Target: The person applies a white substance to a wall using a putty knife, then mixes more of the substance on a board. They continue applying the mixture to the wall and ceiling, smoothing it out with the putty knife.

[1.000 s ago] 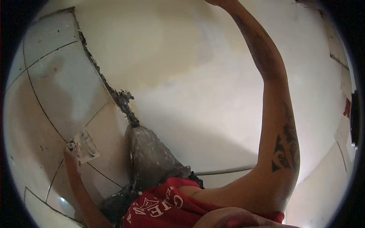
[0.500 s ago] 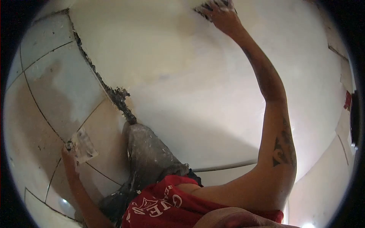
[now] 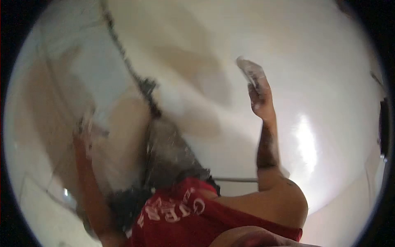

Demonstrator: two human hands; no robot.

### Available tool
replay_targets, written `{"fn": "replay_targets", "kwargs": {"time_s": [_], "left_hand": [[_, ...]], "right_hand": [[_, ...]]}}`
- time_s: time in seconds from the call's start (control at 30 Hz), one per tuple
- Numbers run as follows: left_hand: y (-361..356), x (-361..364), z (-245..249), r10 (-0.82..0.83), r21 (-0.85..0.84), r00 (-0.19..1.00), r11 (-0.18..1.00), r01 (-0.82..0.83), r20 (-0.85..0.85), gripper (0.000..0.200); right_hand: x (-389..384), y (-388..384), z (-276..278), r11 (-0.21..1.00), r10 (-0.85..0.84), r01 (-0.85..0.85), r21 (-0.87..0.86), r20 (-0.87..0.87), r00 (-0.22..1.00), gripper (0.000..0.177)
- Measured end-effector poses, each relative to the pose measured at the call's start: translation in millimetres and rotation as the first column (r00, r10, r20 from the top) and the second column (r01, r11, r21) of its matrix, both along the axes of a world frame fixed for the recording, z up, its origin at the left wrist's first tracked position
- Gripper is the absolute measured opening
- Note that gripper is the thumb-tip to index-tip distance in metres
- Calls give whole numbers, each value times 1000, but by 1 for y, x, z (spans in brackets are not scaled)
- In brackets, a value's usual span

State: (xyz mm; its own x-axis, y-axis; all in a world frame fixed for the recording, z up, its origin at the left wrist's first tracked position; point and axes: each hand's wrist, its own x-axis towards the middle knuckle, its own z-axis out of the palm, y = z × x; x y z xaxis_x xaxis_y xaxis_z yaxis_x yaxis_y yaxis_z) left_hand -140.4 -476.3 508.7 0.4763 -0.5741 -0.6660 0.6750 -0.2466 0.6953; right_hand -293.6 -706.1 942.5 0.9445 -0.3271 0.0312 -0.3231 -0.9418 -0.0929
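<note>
My right hand (image 3: 260,92) is raised in front of the pale, curved-looking wall (image 3: 230,144), apart from its surface. Its fingers are whitened and closed round a flat, white-smeared piece (image 3: 250,68), whose exact kind I cannot make out. At the left, my left hand (image 3: 79,132) is closed on a flat scraper (image 3: 96,131) with a whitish, square-looking blade, blurred by motion. It is held before the tiled surface (image 3: 45,94). A rough dark seam (image 3: 123,57) runs down between the tiles and the smooth pale wall.
My red shirt (image 3: 177,210) and dusty dark trousers (image 3: 168,152) fill the lower middle. A broken, crusty lump (image 3: 148,86) sticks out along the seam. Bright light reflects off the wall at the right. A dark object (image 3: 383,129) stands at the right edge.
My right hand has come off the wall at the top and moved down and toward my body, elbow bent. My left hand has risen slightly, and the view has shifted.
</note>
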Motion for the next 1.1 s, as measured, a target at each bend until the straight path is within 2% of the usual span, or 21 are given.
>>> {"fn": "replay_targets", "kwargs": {"time_s": [0.03, 0.07, 0.1, 0.2, 0.23, 0.3, 0.33, 0.37, 0.4, 0.43, 0.47, 0.57, 0.63, 0.7, 0.77, 0.8, 0.87, 0.9, 0.97, 1.07, 1.1], "left_hand": [[-1, -4, 2, 26, -21, 1000, 999, -26, -11, 55], [-1, -8, 6, 57, -34, 998, 998, -58, -32, 53], [-4, -13, 13, 103, -41, 993, 994, -106, -62, 52], [-21, -39, 43, 270, -48, 951, 959, -279, -148, 46], [-24, -42, 50, 338, -56, 925, 935, -352, -172, 35], [-33, -57, 40, 267, -57, 964, 963, -265, 19, 29], [-35, -62, 56, 301, -29, 953, 953, -302, -24, 28], [-53, -46, 93, 322, -6, 944, 946, -323, -72, 28], [-27, -30, 89, 341, -7, 931, 939, -345, -128, 29], [-24, -35, 71, 377, -72, 922, 921, -384, -94, 24], [-21, -37, 49, 409, -143, 910, 899, -414, -67, 21], [-18, -37, 42, 515, -142, 838, 830, -540, -180, 15], [-14, -36, 53, 570, -57, 760, 787, -614, -313, 12], [-14, -31, 59, 610, 30, 670, 749, -662, -424, 9], [-16, -27, 43, 566, -234, 774, 742, -628, -284, 9], [-19, -29, 35, 550, -353, 809, 730, -585, -206, 8], [-13, -24, 74, 506, -229, 861, 834, -501, -40, 9], [-11, -22, 87, 472, -156, 881, 874, -461, 42, 9], [-17, -28, 75, 477, -162, 879, 867, -472, -10, 9], [-26, -31, 48, 511, -226, 859, 833, -505, -38, 10], [-27, -32, 38, 525, -252, 850, 817, -518, -42, 11]], "right_hand": [[-6, 0, -36, 936, -69, -8, 352, 208, 976, 56], [-22, -8, -89, 777, -257, -14, 630, 337, 905, 52], [-22, -12, -135, 692, -353, -30, 721, 374, 858, 48], [-15, -7, -229, 732, -362, 113, 672, 243, 900, 35], [-16, -6, -249, 561, -404, 48, 826, 223, 887, 36], [-15, -8, -292, 133, -511, -78, 988, 136, 849, 41], [-12, -3, -300, 392, -283, -209, 896, 334, 899, 53], [-6, -2, -309, 302, -227, -257, 918, 331, 916, 55], [0, -2, -319, 204, -170, -290, 935, 326, 930, 58], [7, -3, -329, 103, -114, -308, 946, 319, 941, 61], [25, 28, -311, 554, 116, -363, 749, 362, 925, 60], [56, 68, -287, 726, 268, -276, 630, 110, 957, 63], [57, 68, -295, 836, 433, -410, 366, 21, 901, 71], [47, 53, -296, 879, 421, -357, 318, -162, 892, 72], [37, 29, -286, 924, 358, -253, 288, -416, 836, 72], [35, 14, -284, 899, 400, -292, 326, -345, 849, 72], [38, -17, -285, 837, 479, -375, 398, -204, 854, 72], [48, -17, -284, 852, 471, -382, 358, -204, 858, 72], [81, -2, -269, 878, 449, -389, 279, -203, 870, 71], [111, 46, -273, 678, 631, -506, 533, -70, 772, 66], [110, 55, -276, 728, 620, -510, 458, -124, 775, 67]]}}
